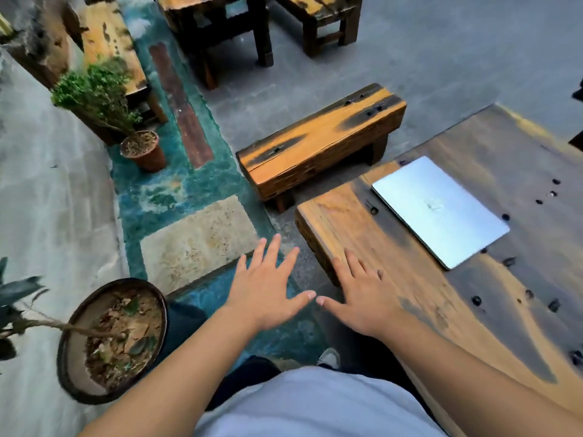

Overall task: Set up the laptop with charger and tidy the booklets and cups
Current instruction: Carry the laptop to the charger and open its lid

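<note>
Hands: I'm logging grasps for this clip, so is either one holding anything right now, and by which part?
Nothing is held. The left hand and the right hand are both spread open; the closed laptop lies untouched.

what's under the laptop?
The closed silver laptop lies flat on the wooden table, lid down, nothing on top. Whatever sits beneath it is covered. No charger, booklets or cups in view. Both hands are away from it.

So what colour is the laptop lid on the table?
Silver-grey, closed laptop, with a faint logo at its centre; seen in the head view.
</note>
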### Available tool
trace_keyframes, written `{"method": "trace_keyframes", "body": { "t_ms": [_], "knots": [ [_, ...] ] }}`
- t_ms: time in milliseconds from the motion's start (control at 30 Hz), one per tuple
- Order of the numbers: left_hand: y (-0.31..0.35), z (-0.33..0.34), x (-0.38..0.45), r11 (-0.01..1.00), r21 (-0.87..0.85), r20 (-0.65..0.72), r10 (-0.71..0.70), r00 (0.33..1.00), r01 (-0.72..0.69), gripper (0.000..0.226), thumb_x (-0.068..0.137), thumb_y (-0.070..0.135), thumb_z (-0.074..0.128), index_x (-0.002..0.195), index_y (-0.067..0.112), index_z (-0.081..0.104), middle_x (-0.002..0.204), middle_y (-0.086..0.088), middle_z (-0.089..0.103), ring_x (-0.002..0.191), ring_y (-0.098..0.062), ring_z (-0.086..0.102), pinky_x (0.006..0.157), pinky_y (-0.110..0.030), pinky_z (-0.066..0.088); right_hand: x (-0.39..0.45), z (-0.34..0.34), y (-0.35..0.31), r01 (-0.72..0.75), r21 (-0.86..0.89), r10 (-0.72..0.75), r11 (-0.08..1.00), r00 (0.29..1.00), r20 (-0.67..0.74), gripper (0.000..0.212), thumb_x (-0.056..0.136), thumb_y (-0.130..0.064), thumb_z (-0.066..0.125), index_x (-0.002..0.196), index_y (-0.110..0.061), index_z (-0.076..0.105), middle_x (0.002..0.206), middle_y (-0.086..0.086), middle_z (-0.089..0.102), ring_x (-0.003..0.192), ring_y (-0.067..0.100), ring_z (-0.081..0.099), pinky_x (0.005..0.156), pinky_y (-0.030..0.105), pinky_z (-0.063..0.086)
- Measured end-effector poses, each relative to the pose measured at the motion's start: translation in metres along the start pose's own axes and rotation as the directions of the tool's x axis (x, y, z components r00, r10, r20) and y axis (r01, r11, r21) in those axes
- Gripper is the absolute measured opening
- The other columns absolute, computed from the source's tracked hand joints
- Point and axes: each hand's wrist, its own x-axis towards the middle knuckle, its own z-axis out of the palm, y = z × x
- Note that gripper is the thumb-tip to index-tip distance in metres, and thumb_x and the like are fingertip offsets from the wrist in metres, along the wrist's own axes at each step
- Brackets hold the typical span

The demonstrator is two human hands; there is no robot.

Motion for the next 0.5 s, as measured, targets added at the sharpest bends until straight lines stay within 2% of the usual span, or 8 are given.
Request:
{"method": "trace_keyframes", "body": {
  "t_ms": [133, 233, 500],
  "knots": [
    [0.028, -0.008, 0.043, 0.990, 0.039, 0.012, 0.132, 0.991, -0.132, 0.095, 0.074, 0.090, 0.012, 0.154, 0.040, -0.002, 0.164, 0.000, -0.017, 0.151, -0.025, -0.013, 0.119, -0.058, 0.011, -0.004, -0.005, 0.034, -0.132, 0.054, 0.133, 0.990, 0.991, -0.024, 0.104, 0.068, -0.090, 0.008, 0.155, -0.033, 0.004, 0.166, 0.003, -0.002, 0.148, 0.030, 0.019, 0.115, 0.054, 0.020],
    [0.052, -0.014, 0.072, 0.965, 0.081, 0.016, 0.249, 0.968, -0.249, 0.093, 0.075, 0.087, 0.015, 0.154, 0.038, 0.002, 0.165, -0.003, -0.008, 0.151, -0.025, -0.008, 0.119, -0.058, 0.013, -0.012, -0.005, 0.059, -0.238, 0.112, 0.243, 0.965, 0.970, -0.027, 0.099, 0.073, -0.088, 0.015, 0.155, -0.033, 0.003, 0.166, 0.002, -0.003, 0.149, 0.029, 0.015, 0.115, 0.054, 0.019],
    [0.100, -0.026, 0.154, 0.819, 0.210, 0.081, 0.530, 0.844, -0.534, 0.092, 0.078, 0.083, 0.012, 0.156, 0.033, 0.003, 0.166, -0.007, -0.007, 0.151, -0.028, -0.007, 0.119, -0.053, 0.011, -0.019, -0.010, 0.101, -0.495, 0.217, 0.512, 0.842, 0.859, -0.029, 0.096, 0.078, -0.085, 0.018, 0.155, -0.031, -0.003, 0.166, 0.001, -0.007, 0.152, 0.025, 0.003, 0.120, 0.052, 0.014]
  ]
}}
